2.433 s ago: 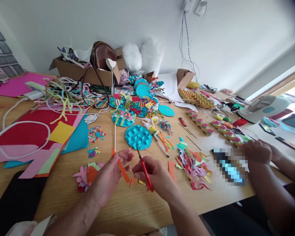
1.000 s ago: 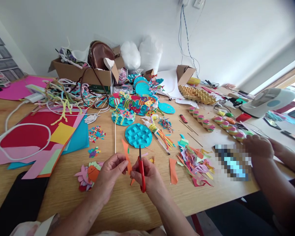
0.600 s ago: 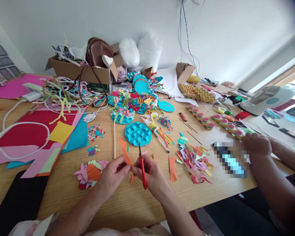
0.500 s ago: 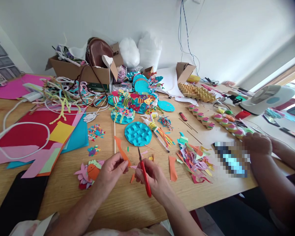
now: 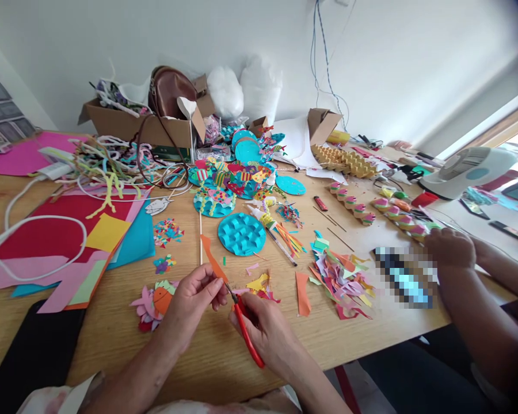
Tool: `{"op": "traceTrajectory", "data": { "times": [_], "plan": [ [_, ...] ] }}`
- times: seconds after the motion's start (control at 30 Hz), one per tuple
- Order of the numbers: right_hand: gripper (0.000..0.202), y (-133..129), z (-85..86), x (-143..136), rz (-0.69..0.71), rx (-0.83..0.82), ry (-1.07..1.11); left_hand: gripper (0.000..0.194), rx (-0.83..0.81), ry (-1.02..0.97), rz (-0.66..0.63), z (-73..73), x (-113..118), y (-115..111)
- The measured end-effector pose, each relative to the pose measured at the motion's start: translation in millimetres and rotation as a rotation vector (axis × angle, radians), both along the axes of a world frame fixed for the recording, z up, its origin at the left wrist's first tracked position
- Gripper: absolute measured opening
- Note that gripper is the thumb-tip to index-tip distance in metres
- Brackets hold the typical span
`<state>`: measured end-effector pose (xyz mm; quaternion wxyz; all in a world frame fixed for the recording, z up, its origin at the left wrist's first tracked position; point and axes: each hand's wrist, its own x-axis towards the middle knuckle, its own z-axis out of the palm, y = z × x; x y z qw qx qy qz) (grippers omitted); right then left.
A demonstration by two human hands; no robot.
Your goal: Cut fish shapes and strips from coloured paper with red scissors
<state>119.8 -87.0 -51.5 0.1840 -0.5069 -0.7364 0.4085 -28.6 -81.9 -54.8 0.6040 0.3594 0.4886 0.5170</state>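
Note:
Between the thumb and fingers of my left hand (image 5: 201,293) is a narrow strip of orange paper (image 5: 211,257), its long end pointing up and away from me. My right hand (image 5: 265,325) grips red-handled scissors (image 5: 247,333), whose blades meet the lower part of the strip beside my left fingertips. Just beyond lies a round blue disc (image 5: 242,234) covered in curled paper scales. Left of my left wrist rests a pile of paper fish shapes (image 5: 161,300), an orange one on top. A second orange paper piece (image 5: 303,293) lies right of my right hand.
A heap of paper scraps (image 5: 341,282) lies to the right, near another person's hands (image 5: 451,250) and a blurred-out object (image 5: 403,278). Coloured sheets (image 5: 90,230) and a white cable (image 5: 38,216) cover the left. Decorated blue discs and a cardboard box (image 5: 125,126) stand behind.
The scissors have swung left and tilted, so their blades now reach the orange strip instead of pointing away past it. My right hand has turned with them; my left hand has hardly moved.

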Motion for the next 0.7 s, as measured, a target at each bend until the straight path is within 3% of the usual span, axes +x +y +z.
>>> {"op": "traceTrajectory", "data": {
  "times": [0.7],
  "plan": [
    [0.016, 1.5, -4.0, -4.8, 0.004, 0.073, -0.032, 0.007, -0.020, -0.091, -0.037, -8.3, -0.8, -1.9]
  ]
}}
